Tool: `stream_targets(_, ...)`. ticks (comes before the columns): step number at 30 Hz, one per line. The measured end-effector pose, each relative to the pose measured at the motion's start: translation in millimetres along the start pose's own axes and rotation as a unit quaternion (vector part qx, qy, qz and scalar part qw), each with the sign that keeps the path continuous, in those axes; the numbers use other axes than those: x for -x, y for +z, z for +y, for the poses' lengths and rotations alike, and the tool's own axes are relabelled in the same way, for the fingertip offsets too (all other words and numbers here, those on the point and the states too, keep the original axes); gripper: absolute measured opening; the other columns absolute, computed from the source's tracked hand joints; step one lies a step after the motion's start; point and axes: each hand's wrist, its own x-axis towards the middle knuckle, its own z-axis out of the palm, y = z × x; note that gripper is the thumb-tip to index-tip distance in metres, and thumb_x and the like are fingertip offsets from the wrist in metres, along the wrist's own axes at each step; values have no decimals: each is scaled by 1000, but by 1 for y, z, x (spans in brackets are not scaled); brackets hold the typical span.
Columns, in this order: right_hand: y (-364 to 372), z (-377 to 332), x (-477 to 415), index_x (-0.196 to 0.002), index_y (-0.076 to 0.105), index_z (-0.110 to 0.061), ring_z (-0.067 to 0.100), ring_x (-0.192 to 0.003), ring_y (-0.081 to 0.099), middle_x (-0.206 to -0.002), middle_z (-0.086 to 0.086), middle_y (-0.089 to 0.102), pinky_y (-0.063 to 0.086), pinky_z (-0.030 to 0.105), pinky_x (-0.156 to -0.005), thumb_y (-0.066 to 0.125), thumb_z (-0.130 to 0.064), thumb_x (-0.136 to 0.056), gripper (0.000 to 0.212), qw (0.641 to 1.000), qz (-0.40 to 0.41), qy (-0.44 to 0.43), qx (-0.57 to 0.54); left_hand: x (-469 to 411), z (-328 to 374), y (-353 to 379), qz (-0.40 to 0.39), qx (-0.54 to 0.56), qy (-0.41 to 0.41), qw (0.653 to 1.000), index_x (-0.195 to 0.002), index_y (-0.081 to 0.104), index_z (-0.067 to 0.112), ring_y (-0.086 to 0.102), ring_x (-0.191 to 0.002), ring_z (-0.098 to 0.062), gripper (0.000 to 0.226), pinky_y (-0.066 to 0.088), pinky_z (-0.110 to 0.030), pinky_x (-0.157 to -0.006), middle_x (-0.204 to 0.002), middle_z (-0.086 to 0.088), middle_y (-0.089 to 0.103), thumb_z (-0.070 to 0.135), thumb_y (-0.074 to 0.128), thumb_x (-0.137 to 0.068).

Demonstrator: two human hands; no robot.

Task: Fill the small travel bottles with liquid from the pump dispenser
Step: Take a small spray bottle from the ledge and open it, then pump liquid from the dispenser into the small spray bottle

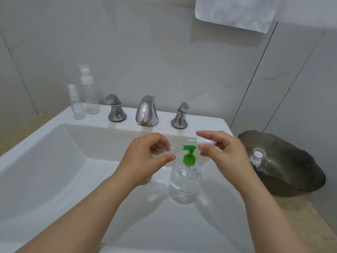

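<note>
Centre of frame, lower half: pump dispenser (185, 181), green head, clear body, upright in the white sink (45, 152); liquid level hard to read through the plastic. Just left of its nozzle: left hand (149, 156), fingers curled round a small clear bottle (171, 149), held on its side, open mouth almost at the spout. Just right of the nozzle: right hand (220, 152), thumb and fingertips pinching a white cap (207, 142), presumably off that bottle. Neither hand on the pump head.

Upper left, on the sink ledge: spray bottle (78, 105) and taller pump bottle (90, 95), side by side, both capped, both apparently empty. Right edge: dark dish (300, 170) with a white-topped bottle (259, 158) lying in it; contents not readable. Chrome faucet (146, 111) behind the hands, no water seen running.

Judged progress: early. Cap off, mouth lined up, no pumping evident, no liquid visible in the held bottle. Left to do, by this reading: pump into this one, recap, then repeat for the ledge pair and perhaps the one in the dish.
</note>
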Motion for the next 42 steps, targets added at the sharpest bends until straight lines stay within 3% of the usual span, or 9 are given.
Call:
stream_targets(5, -13, 20, -19, -93, 71, -24, 22, -80, 69, -89, -2, 71, 56, 37, -82, 71, -12, -84, 14, 993, 110, 36, -5, -2, -2, 0, -3, 31, -47, 998, -75, 63, 22, 66, -74, -12, 21, 55, -25, -73, -78, 4, 69, 16, 82, -69)
stream_targets(9, -15, 37, -38, -93, 66, -19, 8, -76, 65, -88, -1, 72, 50, 23, -71, 72, -11, -82, 14, 986, 162, 42, -1, -2, -10, 2, -41, -3, -103, 994, -75, 61, 19, 67, -72, -13, 19, 55, -29, -71, -82, 3, 70, 18, 79, -70)
stream_targets(15, -3, 54, -64, -91, 64, -29, 8, -84, 66, -91, -3, 71, 48, 24, -77, 72, -11, -84, 22, 981, 190, 25, -39, -2, -14, 11, -66, -3, -131, 989, -77, 62, 19, 67, -72, -15, 20, 58, -37, -72, -84, 2, 69, 23, 80, -70)
stream_targets(20, 8, 66, -80, -97, 62, -30, 11, -92, 67, -94, -6, 70, 54, 34, -87, 68, -12, -86, 21, 984, 178, 20, -15, -6, -15, 17, -62, 6, -119, 991, -77, 63, 20, 65, -72, -9, 20, 56, -34, -70, -84, 2, 69, 24, 81, -70)
stream_targets(26, 13, 68, -85, -103, 60, -26, 4, -92, 64, -93, -8, 66, 52, 27, -88, 66, -14, -88, 20, 986, 159, 11, 56, -11, -22, 15, -60, 34, -125, 990, -77, 63, 17, 66, -77, -22, 20, 55, -34, -75, -83, -3, 71, 21, 82, -69)
stream_targets(32, 14, 69, -84, -108, 61, -22, 6, -91, 63, -94, -7, 65, 52, 31, -91, 66, -7, -85, 27, 985, 152, 13, 83, -9, -21, 15, -71, 26, -106, 991, -77, 64, 19, 64, -69, -8, 20, 54, -25, -73, -83, 0, 70, 19, 82, -69)
stream_targets(35, 13, 70, -83, -116, 60, -16, 5, -90, 62, -102, -3, 64, 52, 34, -93, 68, -6, -84, 34, 985, 149, 22, 86, -9, -21, 16, -68, 36, -100, 992, -78, 64, 18, 64, -70, -11, 19, 55, -26, -74, -82, -2, 71, 18, 82, -70)
stream_targets(39, 11, 64, -73, -128, 53, -17, 8, -96, 58, -116, -2, 60, 47, 27, -91, 71, -12, -84, 47, 983, 156, 46, 87, -10, -20, 18, -71, 34, -91, 993, -80, 65, 18, 67, -77, -17, 18, 57, -31, -77, -83, -1, 71, 19, 81, -71)
stream_targets(42, 6, 45, -54, -119, 58, -18, 12, -96, 59, -109, -4, 62, 45, 19, -80, 68, -14, -86, 35, 976, 191, 38, 101, -10, -20, 19, -73, 33, -89, 993, -80, 65, 19, 67, -77, -15, 18, 57, -29, -77, -83, 0, 71, 20, 81, -72)
